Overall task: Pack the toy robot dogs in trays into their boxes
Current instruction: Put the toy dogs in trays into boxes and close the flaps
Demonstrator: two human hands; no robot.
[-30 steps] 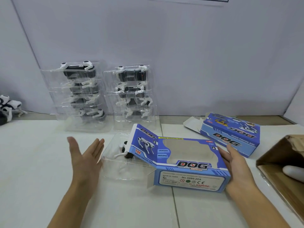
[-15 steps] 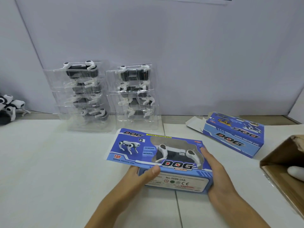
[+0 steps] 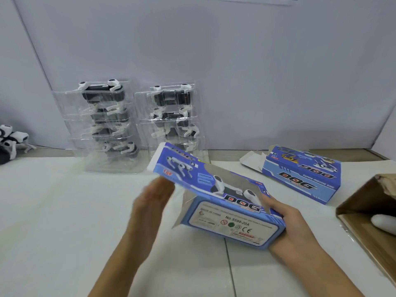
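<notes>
Clear plastic first, at the far left of what matters: two stacks of trays (image 3: 102, 125) stand against the wall, each tray holding a toy robot dog, with a few loose dogs (image 3: 10, 138) further left at the table's edge. Moving right, my left hand (image 3: 154, 196) is a blur under the raised end of the blue box (image 3: 216, 200); I cannot tell how its fingers lie, nor whether they touch the card. The box is tilted, left end lifted off the table (image 3: 53, 211), right end low, and my right hand (image 3: 285, 224) grips that low end, fingers curled over the top edge and the palm behind the end.

The step, as I judge it, is closing the open left end — the flap there looks loose. I would keep the right hand firm as a backstop, fold the small side flaps in first, then tuck the long flap so the tray does not slide back out.

Through the window a white-and-black dog shows, seated inside. A second box (image 3: 304, 174) lies further right, flap open, beside a brown carton (image 3: 364, 215).
</notes>
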